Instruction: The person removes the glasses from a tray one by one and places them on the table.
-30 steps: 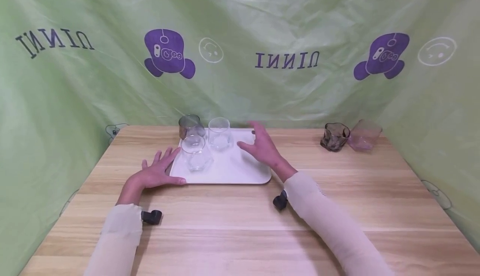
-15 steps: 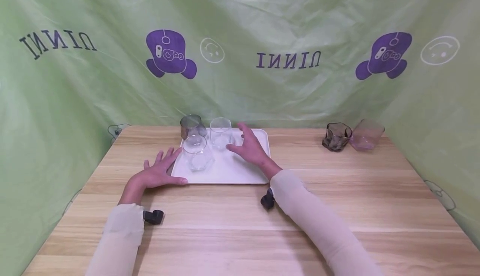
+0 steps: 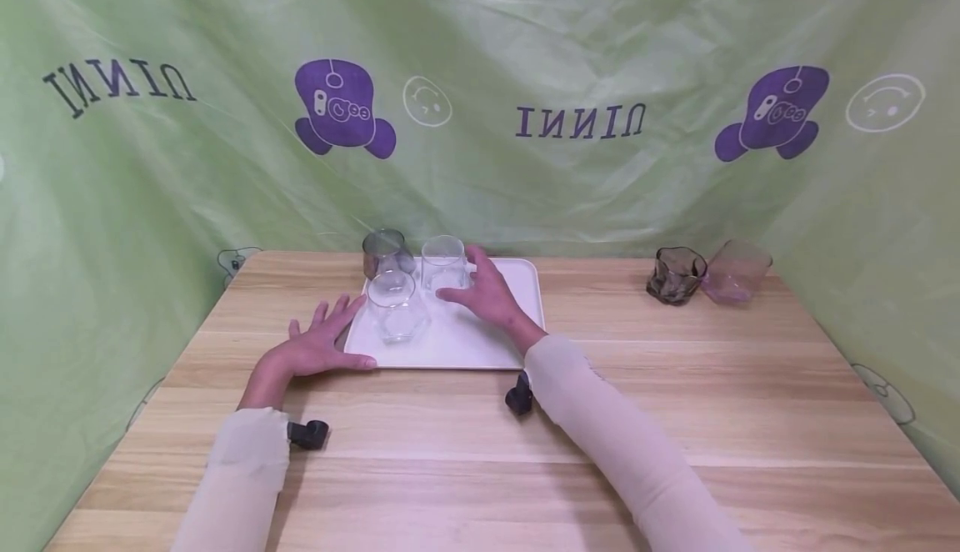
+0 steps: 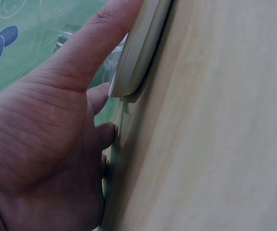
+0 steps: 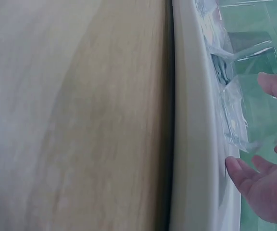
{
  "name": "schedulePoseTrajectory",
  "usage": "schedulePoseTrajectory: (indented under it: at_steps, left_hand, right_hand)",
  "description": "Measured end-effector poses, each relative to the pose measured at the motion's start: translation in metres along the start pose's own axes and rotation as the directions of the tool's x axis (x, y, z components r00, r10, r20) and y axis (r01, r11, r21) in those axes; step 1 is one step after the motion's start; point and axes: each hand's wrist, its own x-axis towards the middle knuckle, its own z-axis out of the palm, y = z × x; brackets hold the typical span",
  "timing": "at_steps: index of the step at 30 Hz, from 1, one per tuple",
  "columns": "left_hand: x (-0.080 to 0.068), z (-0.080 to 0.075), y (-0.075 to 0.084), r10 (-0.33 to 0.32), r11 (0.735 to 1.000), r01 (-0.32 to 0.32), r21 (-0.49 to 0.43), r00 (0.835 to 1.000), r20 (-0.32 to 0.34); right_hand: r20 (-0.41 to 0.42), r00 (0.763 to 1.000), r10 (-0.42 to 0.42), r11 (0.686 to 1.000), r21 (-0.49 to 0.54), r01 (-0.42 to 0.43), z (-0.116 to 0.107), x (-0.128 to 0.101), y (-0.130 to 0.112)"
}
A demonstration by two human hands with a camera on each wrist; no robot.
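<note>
My left hand rests at the near left corner of a white tray. Its thumb lies along the front edge and its other fingers spread along the left side; the thumb touches the rim in the left wrist view. Three glasses stand on the tray: a clear glass in front, a grey-tinted glass behind it, and another clear glass at the back. Over the tray, my right hand spreads thumb and fingers beside that back glass. In the right wrist view the hand appears uncurled.
Far to the right stand a dark smoky glass and a pinkish glass, close together. Green printed cloth hangs behind and at both sides of the wooden table.
My right hand has moved left over the tray, up to the back clear glass. My left hand stays at the tray's corner. The glasses have not moved on the tray.
</note>
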Motion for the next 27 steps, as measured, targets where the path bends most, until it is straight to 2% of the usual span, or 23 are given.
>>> schedulePoseTrajectory:
  at_steps: [6, 19, 27]
  left_hand:
    - [0.000, 0.000, 0.000, 0.002, 1.000, -0.002, 0.003, 1.000, 0.001]
    - [0.000, 0.003, 0.003, 0.008, 1.000, -0.007, -0.012, 1.000, 0.007]
    - [0.001, 0.000, 0.002, 0.023, 1.000, -0.023, -0.006, 1.000, -0.015]
  right_hand:
    - [-0.003, 1.000, 0.004, 1.000, 0.023, -0.004, 0.005, 0.002, -0.002]
    - [0.004, 1.000, 0.016, 0.999, -0.030, -0.016, 0.010, 0.007, 0.003]
    - [-0.002, 1.000, 0.019, 0.999, -0.038, -0.019, 0.011, 0.011, 0.001]
